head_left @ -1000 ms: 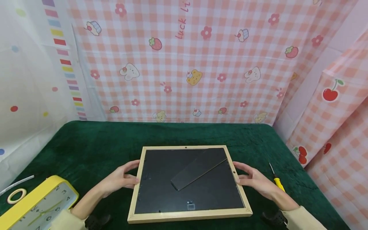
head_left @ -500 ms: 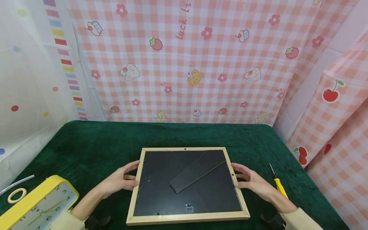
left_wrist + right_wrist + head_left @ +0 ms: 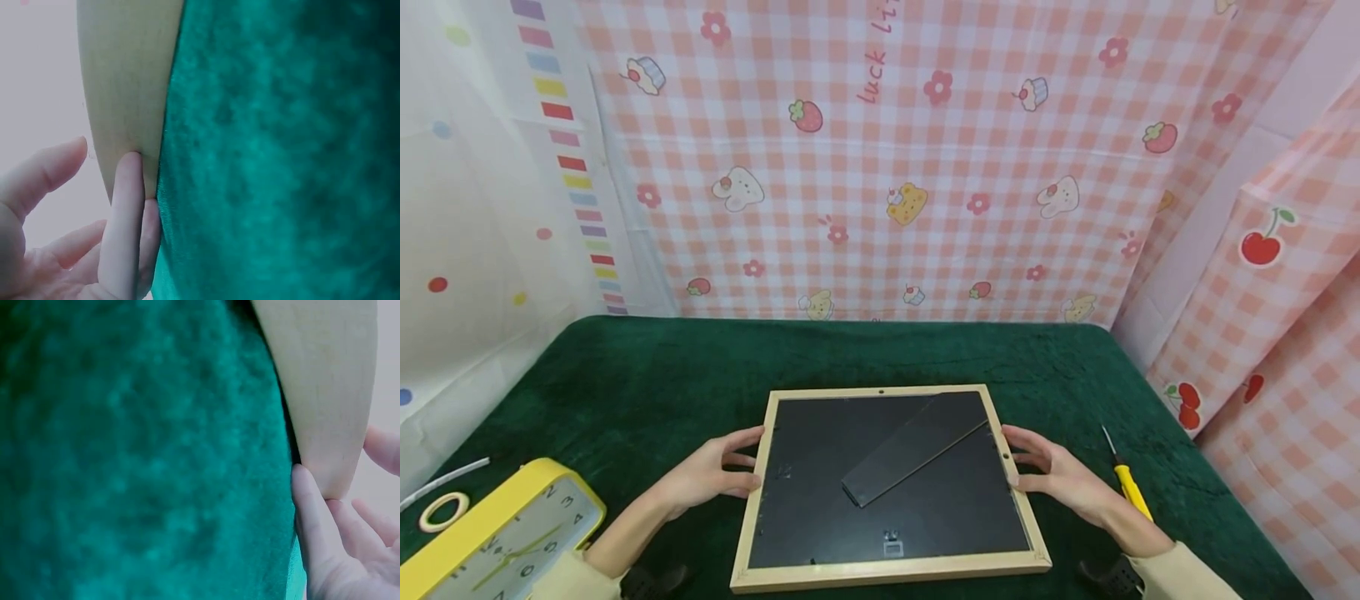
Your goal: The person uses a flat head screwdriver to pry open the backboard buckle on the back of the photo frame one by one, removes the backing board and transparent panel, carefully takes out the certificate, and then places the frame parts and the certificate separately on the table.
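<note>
A wooden picture frame [image 3: 889, 570] lies back side up on the green cloth in the head view, its black backing board [image 3: 820, 450] showing. A black easel stand [image 3: 910, 458] lies folded slantwise across that board, and a small metal hanger [image 3: 892, 546] sits near the close edge. My left hand [image 3: 711, 471] touches the frame's left side with its fingertips, the fingers spread. On the opposite side, my right hand [image 3: 1060, 475] rests its fingertips against the outer edge likewise. Both wrist views show fingertips on the pale wood, not wrapped around it.
A yellow-framed clock [image 3: 512, 533] lies at the front left, with a beige ring [image 3: 443, 512] and a white cable-like strip [image 3: 445, 479] beyond it. A yellow-handled screwdriver [image 3: 1127, 483] lies to the right. Green cloth [image 3: 880, 350] covers the table, and printed curtains hang behind.
The picture frame has shifted a little toward me and slightly left, my right hand moving left with it. My left hand has barely moved. Little differs over the last half second.
</note>
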Motion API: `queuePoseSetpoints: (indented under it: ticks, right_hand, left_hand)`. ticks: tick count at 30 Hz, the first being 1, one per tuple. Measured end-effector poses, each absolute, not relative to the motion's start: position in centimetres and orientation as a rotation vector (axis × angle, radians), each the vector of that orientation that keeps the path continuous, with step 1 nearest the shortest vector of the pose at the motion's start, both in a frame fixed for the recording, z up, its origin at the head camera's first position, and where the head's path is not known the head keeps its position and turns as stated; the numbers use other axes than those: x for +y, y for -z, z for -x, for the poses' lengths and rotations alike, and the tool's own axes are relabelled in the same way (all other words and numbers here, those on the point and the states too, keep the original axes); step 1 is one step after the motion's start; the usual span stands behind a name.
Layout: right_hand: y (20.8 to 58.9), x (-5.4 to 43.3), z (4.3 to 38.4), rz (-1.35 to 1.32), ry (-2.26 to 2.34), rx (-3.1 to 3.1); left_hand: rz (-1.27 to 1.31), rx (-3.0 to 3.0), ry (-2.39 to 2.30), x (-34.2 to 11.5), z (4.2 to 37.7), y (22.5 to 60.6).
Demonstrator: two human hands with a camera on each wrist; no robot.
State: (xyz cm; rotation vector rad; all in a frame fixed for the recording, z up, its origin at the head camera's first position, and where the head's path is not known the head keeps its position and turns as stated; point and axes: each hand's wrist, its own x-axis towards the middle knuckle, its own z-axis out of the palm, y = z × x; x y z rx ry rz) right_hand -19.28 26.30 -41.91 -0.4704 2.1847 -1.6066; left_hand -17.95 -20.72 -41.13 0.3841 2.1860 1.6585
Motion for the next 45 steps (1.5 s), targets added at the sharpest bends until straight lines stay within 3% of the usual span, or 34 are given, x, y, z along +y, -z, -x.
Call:
queuePoseSetpoints:
  ticks: [33, 45]
  right_hand:
    - [40.6, 28.3, 19.8, 0.476, 1.529, 2.244]
    - [40.5, 28.0, 21.9, 0.466, 1.493, 2.234]
  left_hand:
    - [-0.37, 2.527, -1.392, -19.3, 17.9, 40.9]
    - [-0.526, 2.608, -1.01, -19.1, 15.2, 39.4]
